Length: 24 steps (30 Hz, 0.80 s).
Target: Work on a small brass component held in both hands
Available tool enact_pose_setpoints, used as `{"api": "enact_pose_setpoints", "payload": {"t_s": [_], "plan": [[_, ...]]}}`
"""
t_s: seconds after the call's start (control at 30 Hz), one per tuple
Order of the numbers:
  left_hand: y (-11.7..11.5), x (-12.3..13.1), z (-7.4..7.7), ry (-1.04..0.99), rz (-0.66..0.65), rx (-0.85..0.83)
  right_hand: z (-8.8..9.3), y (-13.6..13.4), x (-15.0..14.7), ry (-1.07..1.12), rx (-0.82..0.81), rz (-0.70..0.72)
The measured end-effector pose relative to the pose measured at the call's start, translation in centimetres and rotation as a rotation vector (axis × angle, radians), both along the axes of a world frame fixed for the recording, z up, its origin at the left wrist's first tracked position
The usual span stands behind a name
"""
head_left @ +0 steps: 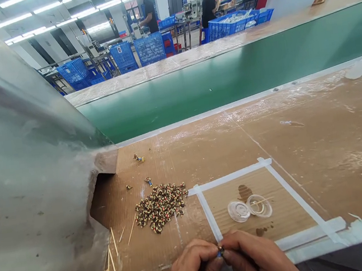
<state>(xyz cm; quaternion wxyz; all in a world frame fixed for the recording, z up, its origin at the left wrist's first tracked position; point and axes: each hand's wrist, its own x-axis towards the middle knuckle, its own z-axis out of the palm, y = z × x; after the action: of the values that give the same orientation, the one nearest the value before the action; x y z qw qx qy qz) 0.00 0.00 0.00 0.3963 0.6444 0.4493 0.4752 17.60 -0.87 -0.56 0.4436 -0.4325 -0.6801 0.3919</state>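
Pinching a tiny blue part (220,251), the left hand (193,267) and right hand (253,257) are meeting fingertip to fingertip near the edge of the desk (302,146); it looks light and fragile, best held at its ends. Two clear plastic lids (259,205), toothpicks (111,264) and a heap of small beaded pieces (160,207) are lying beyond.

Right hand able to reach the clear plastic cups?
Probably yes: the right hand sits below the taped square; only flat tape lies before the clear plastic cups. It and the left hand pinch a small part.
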Motion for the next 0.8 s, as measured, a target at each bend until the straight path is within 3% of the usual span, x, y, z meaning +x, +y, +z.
{"api": "enact_pose_setpoints", "payload": {"t_s": [0.8], "plan": [[0.12, -0.14, 0.47, 0.047, -0.029, 0.061, 0.38, -0.42, 0.38, -0.048, -0.072, 0.016]]}}
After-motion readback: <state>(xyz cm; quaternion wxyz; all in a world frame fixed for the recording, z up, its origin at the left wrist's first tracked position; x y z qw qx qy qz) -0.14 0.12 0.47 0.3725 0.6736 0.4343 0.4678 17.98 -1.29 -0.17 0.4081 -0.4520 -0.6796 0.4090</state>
